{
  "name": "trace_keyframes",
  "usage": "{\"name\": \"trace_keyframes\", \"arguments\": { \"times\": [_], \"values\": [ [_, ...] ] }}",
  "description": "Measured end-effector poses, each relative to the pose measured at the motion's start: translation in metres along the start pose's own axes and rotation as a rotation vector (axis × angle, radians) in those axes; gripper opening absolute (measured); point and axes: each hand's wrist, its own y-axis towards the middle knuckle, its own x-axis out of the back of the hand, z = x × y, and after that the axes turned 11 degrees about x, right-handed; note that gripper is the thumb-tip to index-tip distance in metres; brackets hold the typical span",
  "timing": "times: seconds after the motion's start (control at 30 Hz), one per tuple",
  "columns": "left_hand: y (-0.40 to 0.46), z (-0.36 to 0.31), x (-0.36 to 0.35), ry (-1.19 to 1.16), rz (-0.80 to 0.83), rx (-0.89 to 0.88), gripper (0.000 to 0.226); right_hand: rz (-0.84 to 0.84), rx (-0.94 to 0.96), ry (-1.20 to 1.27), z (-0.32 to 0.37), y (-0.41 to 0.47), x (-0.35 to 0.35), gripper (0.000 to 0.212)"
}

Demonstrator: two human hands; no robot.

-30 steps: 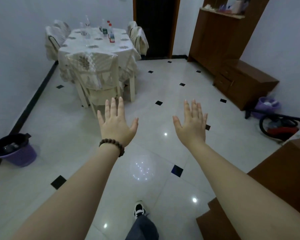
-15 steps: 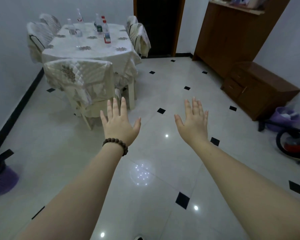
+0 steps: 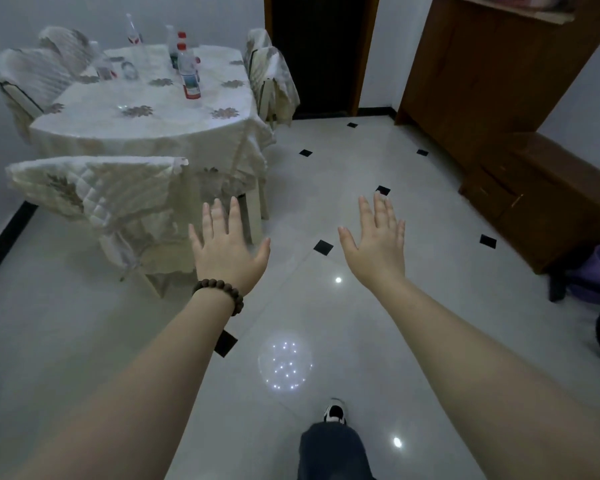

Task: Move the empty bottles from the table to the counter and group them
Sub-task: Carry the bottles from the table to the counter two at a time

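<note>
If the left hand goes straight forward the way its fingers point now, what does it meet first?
Probably the covered chair just ahead of the left hand, or the hanging edge of the tablecloth beside it; depth is unclear. The bottles stand farther back on the table.

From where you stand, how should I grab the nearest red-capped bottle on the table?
Take the bottle round its clear body just above the label, coming from the table's near right edge. It stands upright and apart from the others, so its sides are likely free. Both hands are open.
</note>
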Motion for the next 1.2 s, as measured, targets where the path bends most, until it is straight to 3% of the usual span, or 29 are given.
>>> {"name": "trace_keyframes", "arguments": {
  "times": [0.33, 0.73, 1.2],
  "values": [
    [0.188, -0.101, -0.049, -0.009, -0.057, 0.167, 0.082, 0.047, 0.129, 0.047, -0.065, 0.236, -0.027, 0.066],
    [0.369, -0.084, -0.105, 0.029, -0.107, 0.378, 0.084, 0.132, 0.306, 0.082, -0.051, 0.443, -0.134, 0.067],
    [0.67, -0.042, -0.152, -0.044, -0.148, 0.552, 0.082, 0.185, 0.486, 0.113, 0.047, 0.754, -0.248, 0.066]
  ]
}}
